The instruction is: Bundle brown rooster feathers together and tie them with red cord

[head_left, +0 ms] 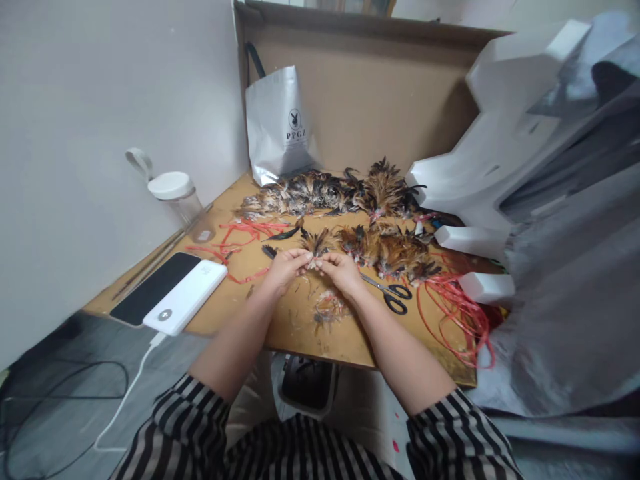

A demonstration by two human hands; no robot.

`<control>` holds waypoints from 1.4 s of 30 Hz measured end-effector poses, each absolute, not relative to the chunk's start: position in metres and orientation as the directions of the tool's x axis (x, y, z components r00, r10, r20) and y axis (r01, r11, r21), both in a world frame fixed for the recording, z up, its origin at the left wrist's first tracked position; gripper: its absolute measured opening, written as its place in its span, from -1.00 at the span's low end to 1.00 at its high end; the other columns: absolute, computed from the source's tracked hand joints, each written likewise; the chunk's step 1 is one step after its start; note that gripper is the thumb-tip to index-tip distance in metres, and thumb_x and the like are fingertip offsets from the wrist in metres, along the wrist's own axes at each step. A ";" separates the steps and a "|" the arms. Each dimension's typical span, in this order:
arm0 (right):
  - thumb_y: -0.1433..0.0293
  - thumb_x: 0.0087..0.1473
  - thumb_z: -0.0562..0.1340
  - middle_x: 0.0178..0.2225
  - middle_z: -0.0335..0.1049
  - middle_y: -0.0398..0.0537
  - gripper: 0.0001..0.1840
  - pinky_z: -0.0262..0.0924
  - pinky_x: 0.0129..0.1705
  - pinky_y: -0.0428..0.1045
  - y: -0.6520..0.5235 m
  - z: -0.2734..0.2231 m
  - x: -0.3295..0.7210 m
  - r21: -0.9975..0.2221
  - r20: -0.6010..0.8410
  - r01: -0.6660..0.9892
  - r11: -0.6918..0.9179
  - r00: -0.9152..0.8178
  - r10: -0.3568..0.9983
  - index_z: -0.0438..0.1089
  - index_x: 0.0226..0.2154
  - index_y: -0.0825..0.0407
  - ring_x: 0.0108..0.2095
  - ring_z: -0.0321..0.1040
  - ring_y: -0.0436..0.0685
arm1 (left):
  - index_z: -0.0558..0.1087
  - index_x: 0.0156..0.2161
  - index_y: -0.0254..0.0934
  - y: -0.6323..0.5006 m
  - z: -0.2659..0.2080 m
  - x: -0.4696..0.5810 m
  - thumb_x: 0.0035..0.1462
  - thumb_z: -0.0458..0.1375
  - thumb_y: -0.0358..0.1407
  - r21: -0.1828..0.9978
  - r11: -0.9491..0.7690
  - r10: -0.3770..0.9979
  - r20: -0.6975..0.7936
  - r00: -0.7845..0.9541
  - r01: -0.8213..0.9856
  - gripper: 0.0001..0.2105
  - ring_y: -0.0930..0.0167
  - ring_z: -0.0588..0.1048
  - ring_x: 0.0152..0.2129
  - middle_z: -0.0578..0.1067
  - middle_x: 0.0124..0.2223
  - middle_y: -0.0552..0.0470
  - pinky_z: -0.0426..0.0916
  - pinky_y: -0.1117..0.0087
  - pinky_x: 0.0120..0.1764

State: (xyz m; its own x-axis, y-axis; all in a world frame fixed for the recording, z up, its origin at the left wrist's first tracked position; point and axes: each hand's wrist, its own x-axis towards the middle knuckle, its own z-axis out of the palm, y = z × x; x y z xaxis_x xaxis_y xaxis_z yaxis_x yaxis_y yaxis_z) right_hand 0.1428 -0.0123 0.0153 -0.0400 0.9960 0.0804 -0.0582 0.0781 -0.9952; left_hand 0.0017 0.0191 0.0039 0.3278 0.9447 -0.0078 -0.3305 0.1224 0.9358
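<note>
My left hand (289, 268) and my right hand (340, 271) meet at the middle of the wooden table, thumbs and fingers pinched together. Between them they hold the lower end of a small bunch of brown feathers (318, 241), its tips fanning away from me. Right beside my right hand lie several tied feather bunches (385, 250) in a row. Black-handled scissors (390, 291) rest just right of that hand. Below my fingers is a little heap of feather scraps and red string (330, 308). The exact grip point is partly hidden by my fingertips.
A long pile of dark feathers (315, 193) lies at the back before a silver bag (277, 123). Red plastic string (453, 313) is coiled at right, near white foam pieces (485, 288). At left are a phone (157, 287), a white power bank (185, 297) and a clear jar (187, 207).
</note>
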 end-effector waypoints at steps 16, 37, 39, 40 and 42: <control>0.32 -0.26 0.24 -0.69 0.26 -0.20 -0.83 -0.05 -0.56 -0.13 -0.010 0.013 0.144 -0.997 0.070 0.033 0.070 0.022 0.997 0.33 -0.64 0.10 -0.65 0.08 -0.10 | 0.49 -0.44 -0.40 0.021 -0.001 0.006 -0.29 0.27 -0.32 0.996 0.003 0.977 0.016 0.211 -0.091 -0.78 0.57 0.32 -0.68 0.43 -0.60 0.05 0.24 0.52 -0.53; 0.29 -0.18 0.22 -0.66 0.23 -0.21 -0.80 -0.06 -0.53 -0.13 -0.013 0.017 0.147 -0.986 0.111 0.117 0.119 -0.077 0.991 0.32 -0.60 0.10 -0.62 0.05 -0.09 | 0.45 -0.49 -0.39 0.015 0.006 0.008 -0.28 0.29 -0.26 0.958 0.124 0.964 -0.054 0.262 -0.258 -0.78 0.59 0.32 -0.65 0.43 -0.55 0.05 0.17 0.57 -0.57; 0.27 -0.20 0.23 -0.64 0.25 -0.20 -0.79 -0.02 -0.49 -0.12 -0.013 0.019 0.146 -0.992 0.104 0.060 0.110 -0.098 0.990 0.32 -0.59 0.10 -0.60 0.08 -0.09 | 0.45 -0.47 -0.38 0.015 0.007 0.006 -0.27 0.29 -0.28 0.925 0.195 0.942 -0.084 0.324 -0.326 -0.78 0.57 0.35 -0.63 0.44 -0.53 0.04 0.19 0.56 -0.54; 0.27 -0.20 0.24 -0.63 0.26 -0.20 -0.78 -0.01 -0.47 -0.12 -0.014 0.019 0.147 -0.994 0.098 0.029 0.102 -0.113 0.989 0.32 -0.59 0.10 -0.59 0.09 -0.09 | 0.45 -0.46 -0.38 0.014 0.007 0.004 -0.28 0.29 -0.28 0.907 0.228 0.930 -0.094 0.356 -0.354 -0.78 0.56 0.37 -0.61 0.45 -0.52 0.03 0.20 0.56 -0.53; 0.26 -0.22 0.26 -0.62 0.27 -0.20 -0.77 0.01 -0.44 -0.12 -0.014 0.020 0.147 -0.997 0.082 -0.015 0.080 -0.143 0.986 0.32 -0.59 0.10 -0.57 0.11 -0.09 | 0.45 -0.46 -0.37 0.014 0.008 0.003 -0.29 0.30 -0.29 0.886 0.266 0.912 -0.103 0.398 -0.380 -0.77 0.53 0.39 -0.58 0.45 -0.52 0.03 0.20 0.55 -0.52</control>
State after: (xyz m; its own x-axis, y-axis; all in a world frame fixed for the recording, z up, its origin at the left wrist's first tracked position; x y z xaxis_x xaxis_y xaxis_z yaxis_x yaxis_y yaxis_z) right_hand 0.1473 -0.0137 0.0197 -0.1431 0.9863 0.0818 -0.0147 0.0805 -0.9966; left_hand 0.0028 0.0140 0.0081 0.3979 0.9116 -0.1031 -0.3800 0.2661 0.8859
